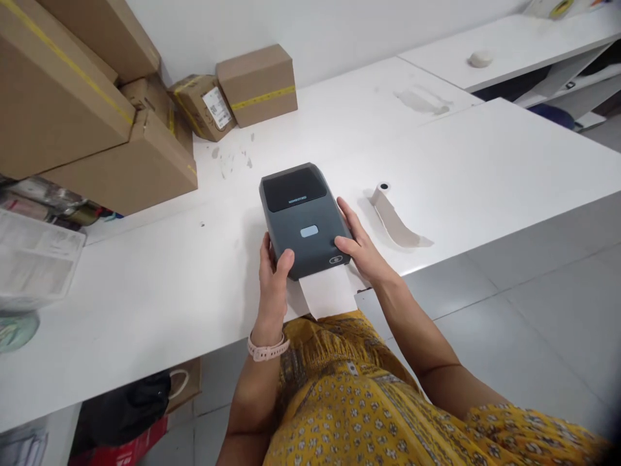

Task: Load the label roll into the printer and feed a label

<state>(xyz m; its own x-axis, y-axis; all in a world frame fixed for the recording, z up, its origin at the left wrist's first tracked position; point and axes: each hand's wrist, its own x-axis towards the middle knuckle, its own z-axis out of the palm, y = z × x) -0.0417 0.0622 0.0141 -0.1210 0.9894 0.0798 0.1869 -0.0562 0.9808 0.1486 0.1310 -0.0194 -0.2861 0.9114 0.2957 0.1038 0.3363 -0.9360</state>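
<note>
Printer: dark grey, boxy device point(310, 213) with a glossy black panel and a light oval button, above the near part of the white desk point(194, 291); whether its underside touches the desk, I cannot tell.
Left hand: fingers point(264, 254) partly curled along the printer's left side, thumb on its top face, gripping it; pink band point(268, 349) at the wrist.
Right hand: fingers point(353, 219) partly curled at the right side, thumb on the top near the corner, also gripping the printer.
Paper: white sheet point(330, 294) sticking out from the printer's near end towards the yellow patterned clothing point(349, 401).
Roll: small, dark-cored paper roll point(383, 188) to the right, its loose strip curling towards the near edge.
Boxes: brown cartons point(257, 87) with yellow tape, at the back and far left.
Back right: small, round whitish object point(480, 59).
</note>
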